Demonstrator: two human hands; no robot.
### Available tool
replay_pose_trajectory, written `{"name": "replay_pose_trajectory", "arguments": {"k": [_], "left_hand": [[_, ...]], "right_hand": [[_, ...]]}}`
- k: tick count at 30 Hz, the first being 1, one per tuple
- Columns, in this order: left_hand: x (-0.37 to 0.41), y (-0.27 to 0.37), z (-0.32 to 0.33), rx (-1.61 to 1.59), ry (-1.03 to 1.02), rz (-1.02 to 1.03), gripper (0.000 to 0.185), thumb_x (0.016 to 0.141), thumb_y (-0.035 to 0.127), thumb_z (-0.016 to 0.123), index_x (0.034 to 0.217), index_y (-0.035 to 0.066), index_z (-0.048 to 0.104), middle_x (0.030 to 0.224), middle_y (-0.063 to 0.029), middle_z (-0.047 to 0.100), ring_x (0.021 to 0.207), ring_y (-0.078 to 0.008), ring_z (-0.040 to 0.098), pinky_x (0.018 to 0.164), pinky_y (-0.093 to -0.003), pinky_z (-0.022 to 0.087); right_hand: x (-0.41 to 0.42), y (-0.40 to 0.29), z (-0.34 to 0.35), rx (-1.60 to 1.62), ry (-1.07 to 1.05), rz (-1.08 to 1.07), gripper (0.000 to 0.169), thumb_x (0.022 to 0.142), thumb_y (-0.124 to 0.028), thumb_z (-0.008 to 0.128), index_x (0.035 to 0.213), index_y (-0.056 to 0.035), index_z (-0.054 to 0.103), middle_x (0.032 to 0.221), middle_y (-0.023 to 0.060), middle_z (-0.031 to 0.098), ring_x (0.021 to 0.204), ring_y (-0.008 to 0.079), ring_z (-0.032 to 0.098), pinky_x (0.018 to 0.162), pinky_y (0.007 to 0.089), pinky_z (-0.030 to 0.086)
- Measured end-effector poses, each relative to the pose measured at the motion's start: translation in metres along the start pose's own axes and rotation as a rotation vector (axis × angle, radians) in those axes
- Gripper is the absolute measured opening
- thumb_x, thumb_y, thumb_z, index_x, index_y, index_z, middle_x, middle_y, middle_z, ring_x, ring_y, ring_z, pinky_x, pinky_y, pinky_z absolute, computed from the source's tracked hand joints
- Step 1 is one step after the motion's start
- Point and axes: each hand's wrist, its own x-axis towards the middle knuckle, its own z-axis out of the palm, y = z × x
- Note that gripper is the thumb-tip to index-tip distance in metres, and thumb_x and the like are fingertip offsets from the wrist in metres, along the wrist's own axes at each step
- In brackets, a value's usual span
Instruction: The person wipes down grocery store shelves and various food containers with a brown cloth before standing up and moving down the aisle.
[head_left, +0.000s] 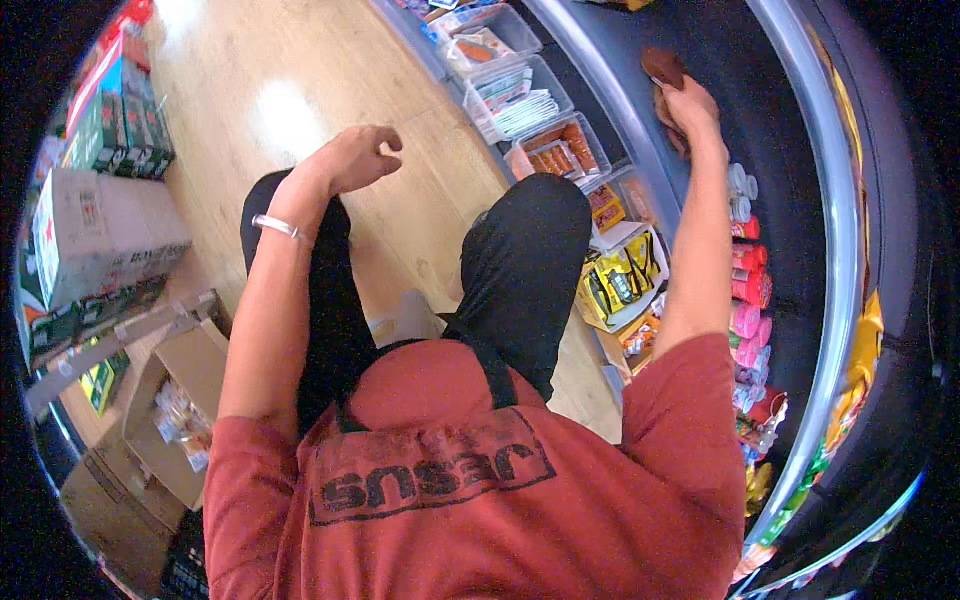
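My right hand (691, 109) is stretched out over a dark shelf (686, 34) on the right and grips a brown cloth (664, 67). Part of the cloth hangs below the fingers against the shelf surface. Above my bent left knee, my left hand (365, 159) hovers with loosely curled fingers and a gap between thumb and forefinger; it holds nothing. A white band (274, 224) circles that wrist. Just behind my right hand, small clear jars (741, 184) and red-lidded containers (750, 259) stand in a row along the shelf.
Clear plastic bins (517, 97) of packets line the lower shelf, near a carton of yellow packets (626, 277). At left, cardboard boxes (109, 232) are stacked beside an opened carton (176, 390). Wooden flooring (225, 75) runs between. A metallic shelf edge (829, 202) curves at right.
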Motion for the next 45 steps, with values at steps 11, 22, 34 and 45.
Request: {"name": "replay_pose_trajectory", "arguments": {"k": [11,22,34,45], "left_hand": [[0.013,0.028,-0.019,-0.082,0.127,0.198,0.031,0.087,0.022,0.06,0.113,0.006,0.06,0.092,-0.0164,0.068,0.084,-0.0277,0.066,0.076,-0.0362,0.052],[0.101,0.011,-0.037,0.094,0.172,0.208,0.031,0.089,0.02,0.06,0.117,0.007,0.058,0.091,-0.0158,0.068,0.084,-0.0249,0.066,0.077,-0.0357,0.052],[0.124,0.014,-0.034,0.022,-0.008,0.149,0.039,0.086,0.025,0.062,0.119,0.005,0.058,0.097,-0.0218,0.067,0.089,-0.0309,0.065,0.08,-0.0379,0.05],[0.09,-0.003,-0.053,0.0,-0.013,0.054,0.039,0.087,0.02,0.06,0.123,0.006,0.055,0.097,-0.0186,0.067,0.087,-0.0246,0.064,0.078,-0.0354,0.05]], "right_hand": [[-0.073,-0.031,0.053,-0.127,0.449,-0.291,0.047,0.083,-0.044,0.064,0.124,-0.0216,0.054,0.119,0.0149,0.055,0.112,0.0356,0.05,0.089,0.0524,0.043],[0.004,-0.089,0.051,-0.013,0.527,-0.471,0.033,0.084,-0.036,0.063,0.109,-0.0145,0.064,0.099,0.0167,0.06,0.099,0.0357,0.055,0.083,0.0452,0.047],[-0.025,-0.063,0.042,0.143,0.487,-0.487,0.035,0.081,-0.025,0.068,0.112,-0.0085,0.062,0.102,0.0149,0.057,0.096,0.034,0.053,0.085,0.0414,0.046],[-0.065,-0.033,0.035,0.205,0.471,-0.381,0.031,0.081,-0.027,0.068,0.105,-0.009,0.065,0.101,0.0127,0.058,0.097,0.0332,0.055,0.086,0.0403,0.046]]}}
